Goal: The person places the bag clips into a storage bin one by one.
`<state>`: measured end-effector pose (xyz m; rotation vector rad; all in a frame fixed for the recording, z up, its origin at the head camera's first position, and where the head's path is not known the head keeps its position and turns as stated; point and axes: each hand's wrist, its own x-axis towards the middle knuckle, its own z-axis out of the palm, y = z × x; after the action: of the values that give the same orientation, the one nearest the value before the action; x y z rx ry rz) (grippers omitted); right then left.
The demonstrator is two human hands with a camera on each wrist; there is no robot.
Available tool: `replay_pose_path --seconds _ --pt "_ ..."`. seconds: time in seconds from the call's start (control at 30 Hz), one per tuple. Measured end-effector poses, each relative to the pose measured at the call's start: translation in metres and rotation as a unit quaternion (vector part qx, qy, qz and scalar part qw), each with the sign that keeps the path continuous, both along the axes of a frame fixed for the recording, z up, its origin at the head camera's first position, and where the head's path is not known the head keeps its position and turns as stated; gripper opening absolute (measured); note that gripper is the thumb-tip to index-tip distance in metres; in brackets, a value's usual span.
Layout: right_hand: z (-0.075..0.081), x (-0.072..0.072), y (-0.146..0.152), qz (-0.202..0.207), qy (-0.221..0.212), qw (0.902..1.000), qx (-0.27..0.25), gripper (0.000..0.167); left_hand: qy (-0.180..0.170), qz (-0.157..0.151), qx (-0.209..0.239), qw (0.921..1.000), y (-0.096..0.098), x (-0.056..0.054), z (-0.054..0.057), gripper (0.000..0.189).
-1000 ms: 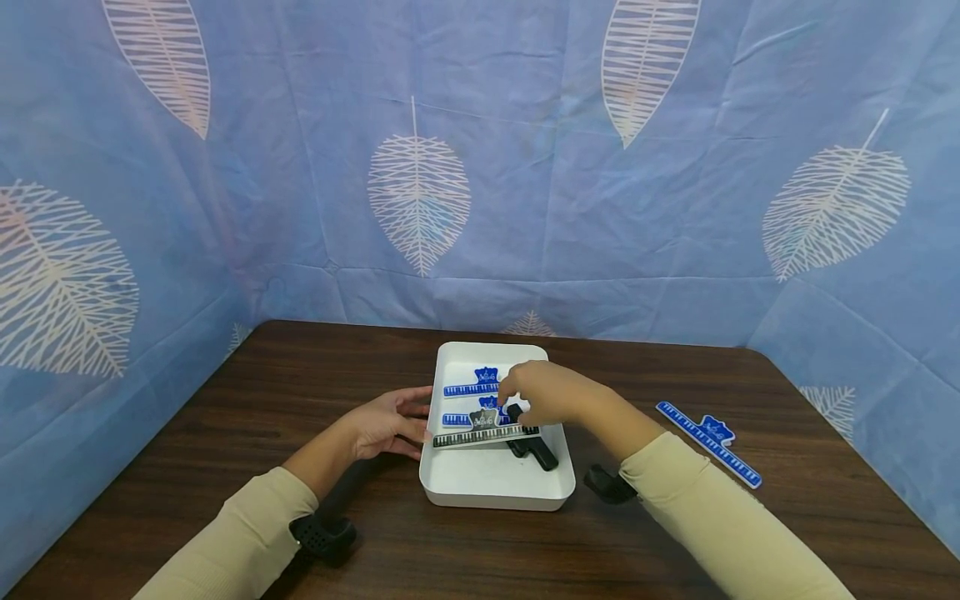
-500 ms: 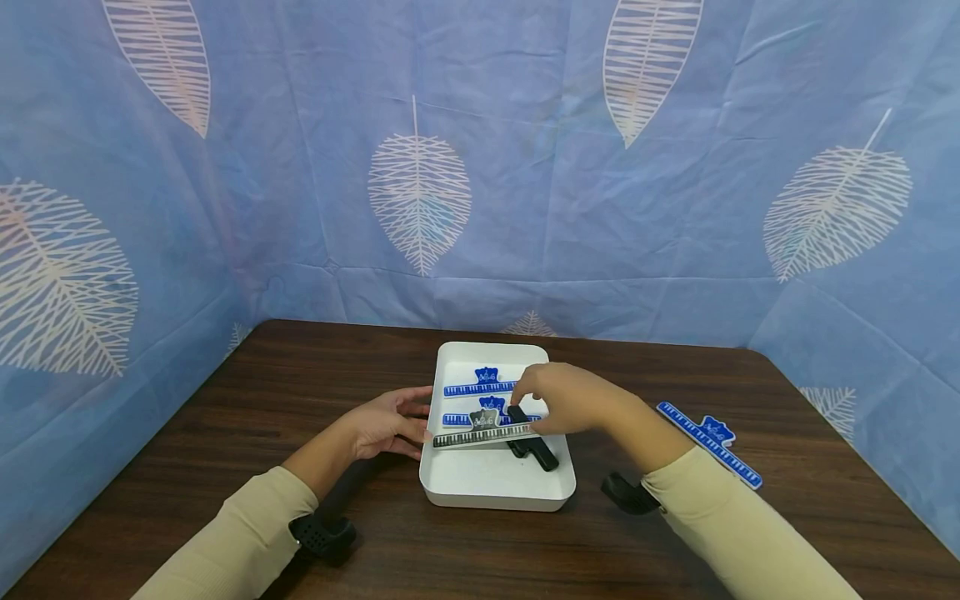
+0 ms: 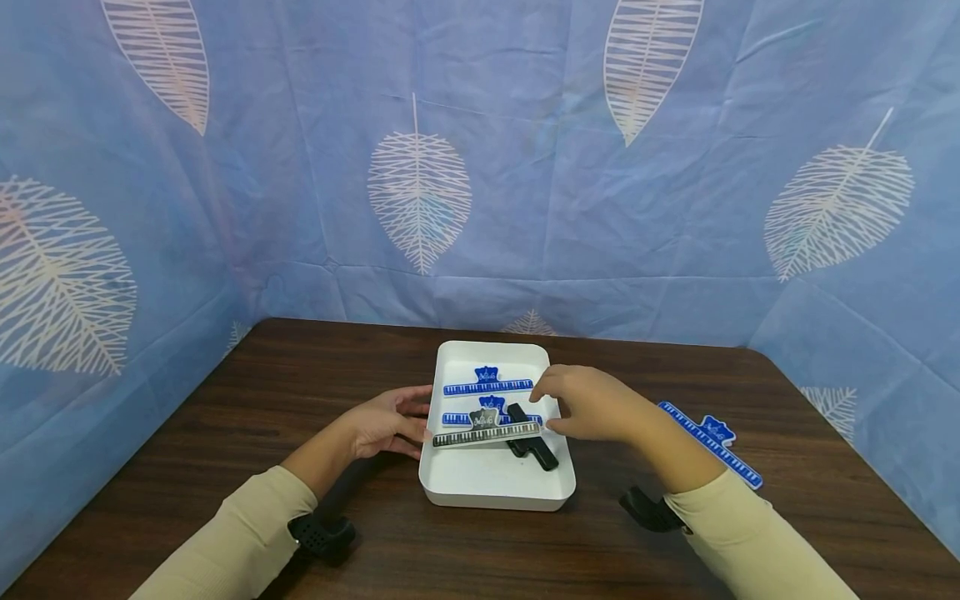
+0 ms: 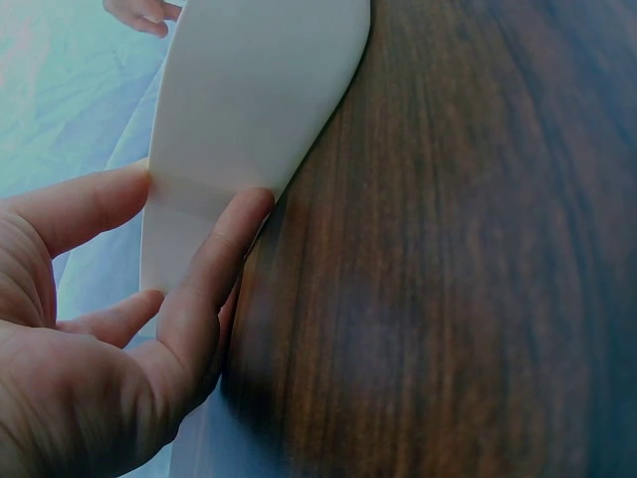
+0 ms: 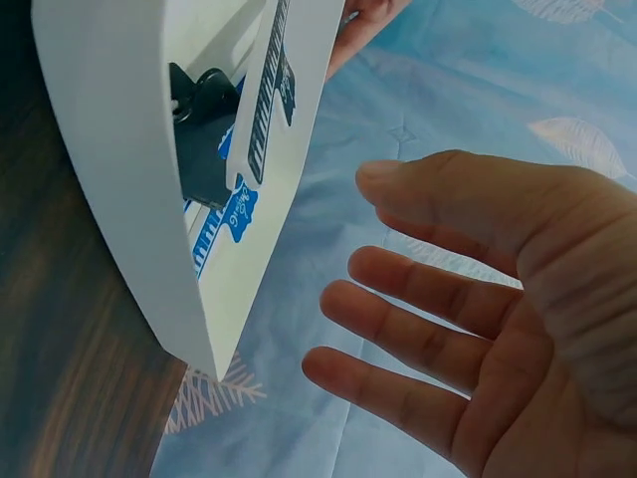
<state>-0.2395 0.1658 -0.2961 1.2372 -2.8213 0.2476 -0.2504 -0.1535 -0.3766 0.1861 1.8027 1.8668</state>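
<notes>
My left hand point(image 3: 382, 422) rests its fingers against the left wall of a white tray point(image 3: 495, 492); in the left wrist view its straight fingertips touch the wall and rim. Over the tray's right rim hovers my right hand point(image 3: 588, 403), which holds nothing; its fingers are loosely spread in the right wrist view. Inside the tray lies a blue piano-key clip point(image 3: 487, 387) at the back. In front of it is a second blue clip point(image 3: 455, 419), partly covered by a black-and-white piano-key clip point(image 3: 487, 435). That clip also overlaps a black gun-shaped thing point(image 3: 543, 454).
Another blue piano-key clip point(image 3: 711, 442) lies slanted on the dark wooden table point(image 3: 300, 367), right of the tray and beside the right forearm. A blue cloth with white leaf prints point(image 3: 420, 200) hangs behind the table and at both sides.
My right hand has drawn back rightward from over the black thing to the tray's right rim, uncovering the back clip. The left hand and the tray stay where they were.
</notes>
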Motion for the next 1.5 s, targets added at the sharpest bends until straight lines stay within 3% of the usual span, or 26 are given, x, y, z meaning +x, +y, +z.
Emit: replay_pose_path --seconds 0.4,0.83,1.5 --pt "0.000 0.007 0.019 0.006 0.042 0.9989 -0.021 0.026 0.000 0.004 -0.005 1.0000 0.001 0.001 0.002 0.085" --pt "-0.003 0.015 0.045 -0.026 0.051 0.9978 -0.033 0.026 0.004 -0.001 -0.003 1.0000 0.000 0.002 0.001 0.085" --pt "-0.006 0.015 0.080 -0.070 0.047 0.9945 -0.062 0.029 0.007 0.002 -0.003 1.0000 0.000 0.002 0.001 0.086"
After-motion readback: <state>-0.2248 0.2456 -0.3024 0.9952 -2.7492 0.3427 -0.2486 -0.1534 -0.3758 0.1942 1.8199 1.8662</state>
